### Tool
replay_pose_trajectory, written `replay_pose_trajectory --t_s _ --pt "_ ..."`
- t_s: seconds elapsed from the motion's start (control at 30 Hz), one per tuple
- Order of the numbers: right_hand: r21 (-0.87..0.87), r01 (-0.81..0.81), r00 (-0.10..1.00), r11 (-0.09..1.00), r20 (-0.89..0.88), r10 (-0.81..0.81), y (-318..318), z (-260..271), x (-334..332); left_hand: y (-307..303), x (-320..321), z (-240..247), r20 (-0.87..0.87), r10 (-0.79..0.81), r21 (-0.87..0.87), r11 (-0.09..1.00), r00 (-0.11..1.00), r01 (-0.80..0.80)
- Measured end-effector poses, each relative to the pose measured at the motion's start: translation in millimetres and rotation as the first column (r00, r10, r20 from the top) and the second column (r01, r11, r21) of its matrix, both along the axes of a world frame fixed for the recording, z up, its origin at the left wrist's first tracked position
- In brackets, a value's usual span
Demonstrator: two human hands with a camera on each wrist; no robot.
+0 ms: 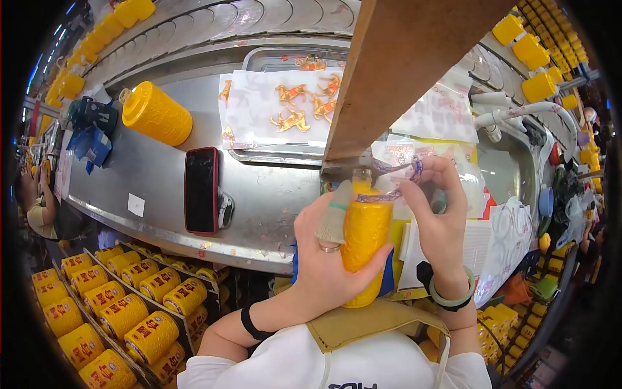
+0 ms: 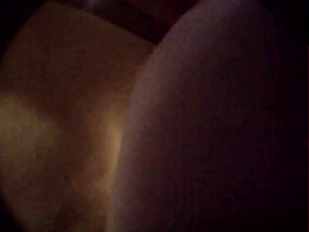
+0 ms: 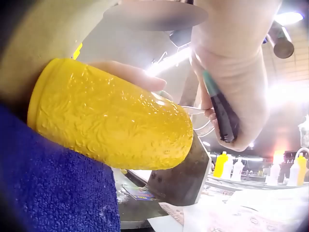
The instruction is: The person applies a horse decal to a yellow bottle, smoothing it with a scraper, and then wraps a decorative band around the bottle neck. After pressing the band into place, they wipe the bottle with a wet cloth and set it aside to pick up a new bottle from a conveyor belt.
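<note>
My left hand [image 1: 324, 259] grips a yellow embossed bottle [image 1: 367, 236], upright at my lap, with a clear neck on top. A pale covering with a green band [image 1: 335, 207] sits on one of its fingers, above a ring. Around the bottle's shoulder runs a purple-and-white patterned strip [image 1: 379, 197], its end pinched between the thumb and fingers of my right hand [image 1: 444, 204]. A dark handle with a green end [image 3: 223, 113] lies in the right palm in the right wrist view. The left wrist view is dark and blurred.
A wooden post [image 1: 389, 78] rises just beyond the bottle. On the steel bench [image 1: 259, 243] lie a phone [image 1: 201, 190], another yellow bottle [image 1: 159, 115] and a tray [image 1: 259, 59] with gold animal figures on paper. Crates of yellow bottles [image 1: 123, 311] stand lower left; a sink [image 1: 508, 172] is right.
</note>
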State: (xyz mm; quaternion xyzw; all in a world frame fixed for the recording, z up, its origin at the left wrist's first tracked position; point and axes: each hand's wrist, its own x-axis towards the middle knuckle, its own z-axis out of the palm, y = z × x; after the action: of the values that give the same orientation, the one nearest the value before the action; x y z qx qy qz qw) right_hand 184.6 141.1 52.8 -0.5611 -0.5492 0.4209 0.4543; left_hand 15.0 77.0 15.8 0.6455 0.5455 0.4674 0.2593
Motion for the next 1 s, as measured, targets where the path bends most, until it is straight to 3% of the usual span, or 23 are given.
replay_pose_trajectory --t_s 0.23,0.47,0.67,0.77,0.83,0.87,0.93,1.0 --pt "-0.002 -0.017 1.0 1.0 -0.002 0.017 1 -2 0 1 2 -1 0.069 -0.002 -0.008 1.0 0.998 0.003" --pt "-0.006 -0.041 0.999 0.999 0.01 0.041 4 -6 1 2 -1 3 0.013 -0.026 0.022 0.999 1.0 0.025" --pt "-0.128 -0.06 0.998 0.99 -0.033 0.056 4 -24 12 3 -4 6 -0.009 -0.041 0.034 0.999 0.999 0.042" --pt "-0.125 -0.033 0.995 0.992 0.087 0.045 5 -43 28 3 -9 4 0.075 -0.066 -0.022 0.997 0.995 0.067" --pt "0.065 0.069 0.969 0.995 0.231 -0.082 1 -39 28 2 -9 3 0.106 -0.044 -0.073 0.996 0.993 0.052" --pt "0.062 0.069 0.969 0.996 0.233 -0.081 -1 -32 26 3 -8 4 0.107 -0.043 -0.077 0.996 0.993 0.051" --pt "0.319 -0.209 0.928 0.924 0.363 0.085 -7 -11 15 7 -6 6 0.021 -0.024 0.058 0.998 0.999 0.023" --pt "0.301 -0.262 0.916 0.917 0.376 0.138 -9 -6 7 6 -6 8 0.054 -0.053 0.033 0.998 0.997 0.051"
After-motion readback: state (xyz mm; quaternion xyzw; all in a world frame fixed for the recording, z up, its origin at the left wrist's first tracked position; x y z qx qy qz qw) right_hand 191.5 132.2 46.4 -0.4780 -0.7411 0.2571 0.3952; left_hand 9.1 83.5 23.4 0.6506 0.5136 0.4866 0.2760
